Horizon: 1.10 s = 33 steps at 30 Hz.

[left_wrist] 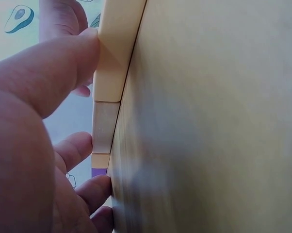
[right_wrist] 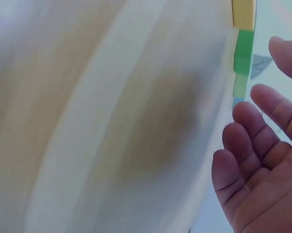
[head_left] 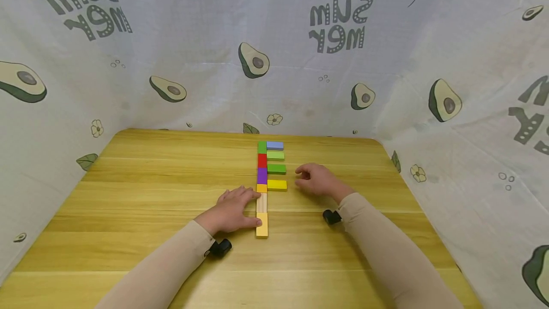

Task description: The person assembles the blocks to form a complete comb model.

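Note:
A straight column of wooden blocks runs away from me, end to end. From the far end come a green block [head_left: 262,147], a red block [head_left: 262,160], a purple block [head_left: 262,176], a small orange block [head_left: 261,188], a plain wood block [head_left: 264,203] and a pale yellow block [head_left: 262,228]. My left hand [head_left: 233,209] lies along the column's left side, thumb touching the pale yellow block [left_wrist: 112,63] and a fingertip at the plain wood block [left_wrist: 106,127]. Beside the yellow block [head_left: 277,185], my right hand [head_left: 318,180] hovers with loosely bent fingers, holding nothing.
Right of the column, a blue block [head_left: 275,146], a light green block [head_left: 275,156] and a darker green block [head_left: 276,169] jut sideways, spaced apart, like the yellow one. The wooden table [head_left: 128,194] is bordered by a printed cloth [head_left: 206,51] behind and at the sides.

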### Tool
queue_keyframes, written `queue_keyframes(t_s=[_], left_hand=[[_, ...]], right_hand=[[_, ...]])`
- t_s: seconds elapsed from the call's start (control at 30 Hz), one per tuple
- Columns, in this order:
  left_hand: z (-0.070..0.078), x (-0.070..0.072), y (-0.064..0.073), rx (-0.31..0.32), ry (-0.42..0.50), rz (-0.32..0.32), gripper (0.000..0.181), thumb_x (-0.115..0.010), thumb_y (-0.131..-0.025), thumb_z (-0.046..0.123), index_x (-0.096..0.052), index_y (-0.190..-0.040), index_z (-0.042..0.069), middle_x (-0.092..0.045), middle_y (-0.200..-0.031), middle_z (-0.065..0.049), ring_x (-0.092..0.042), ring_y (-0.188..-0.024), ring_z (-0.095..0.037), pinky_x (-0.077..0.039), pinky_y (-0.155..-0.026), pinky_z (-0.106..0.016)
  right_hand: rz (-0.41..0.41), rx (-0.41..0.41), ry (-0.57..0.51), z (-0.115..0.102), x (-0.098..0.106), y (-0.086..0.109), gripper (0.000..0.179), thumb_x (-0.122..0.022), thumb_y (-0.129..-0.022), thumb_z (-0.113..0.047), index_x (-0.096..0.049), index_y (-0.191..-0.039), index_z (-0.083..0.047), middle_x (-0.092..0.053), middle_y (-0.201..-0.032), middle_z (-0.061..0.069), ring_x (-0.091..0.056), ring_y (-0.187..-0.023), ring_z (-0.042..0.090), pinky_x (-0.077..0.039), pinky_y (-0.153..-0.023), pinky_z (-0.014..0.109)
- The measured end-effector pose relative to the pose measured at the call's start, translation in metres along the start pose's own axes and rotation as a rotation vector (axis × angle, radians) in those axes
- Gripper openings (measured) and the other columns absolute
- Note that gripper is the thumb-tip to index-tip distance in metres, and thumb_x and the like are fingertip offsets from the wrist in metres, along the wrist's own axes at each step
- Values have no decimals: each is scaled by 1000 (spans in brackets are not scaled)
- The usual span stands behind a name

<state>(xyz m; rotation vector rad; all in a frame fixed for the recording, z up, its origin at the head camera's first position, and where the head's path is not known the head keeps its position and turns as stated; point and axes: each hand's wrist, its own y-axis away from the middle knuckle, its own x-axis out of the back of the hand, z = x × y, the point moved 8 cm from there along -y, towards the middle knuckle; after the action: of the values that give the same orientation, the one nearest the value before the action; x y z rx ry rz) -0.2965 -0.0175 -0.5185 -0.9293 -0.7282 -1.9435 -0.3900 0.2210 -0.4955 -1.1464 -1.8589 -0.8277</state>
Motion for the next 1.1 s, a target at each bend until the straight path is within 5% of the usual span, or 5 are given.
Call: queue_keyframes(t_s=[0.27, 0.7, 1.1], left_hand=[[1, 0, 0, 1, -13, -2, 77, -76, -92, 55, -49, -157, 24, -38, -169, -12, -23, -162, -38, -12, -130, -63], [7, 6, -2, 1, -49, -15, 77, -79, -90, 52, -51, -153, 19, -46, -164, -9, -30, -158, -40, -21, -128, -63], [17, 8, -5, 3, -179, -46, 77, -79, -90, 55, -52, -152, 18, -54, -156, -8, -50, -145, -32, -42, -121, -51]], right_hand=[[41, -32, -14, 15, 16, 8, 48, -65, -104, -31, -62, -141, -1, -59, -146, 24, -55, -136, 43, -46, -115, 59], [69, -37, 14, 30, 28, 21, 47, -63, -106, -30, -61, -142, 0, -53, -152, 27, -44, -145, 48, -38, -119, 63], [48, -59, 23, 35, 27, 26, 49, -62, -107, -32, -59, -144, 0, -53, -154, 26, -43, -147, 48, -37, -121, 62]])
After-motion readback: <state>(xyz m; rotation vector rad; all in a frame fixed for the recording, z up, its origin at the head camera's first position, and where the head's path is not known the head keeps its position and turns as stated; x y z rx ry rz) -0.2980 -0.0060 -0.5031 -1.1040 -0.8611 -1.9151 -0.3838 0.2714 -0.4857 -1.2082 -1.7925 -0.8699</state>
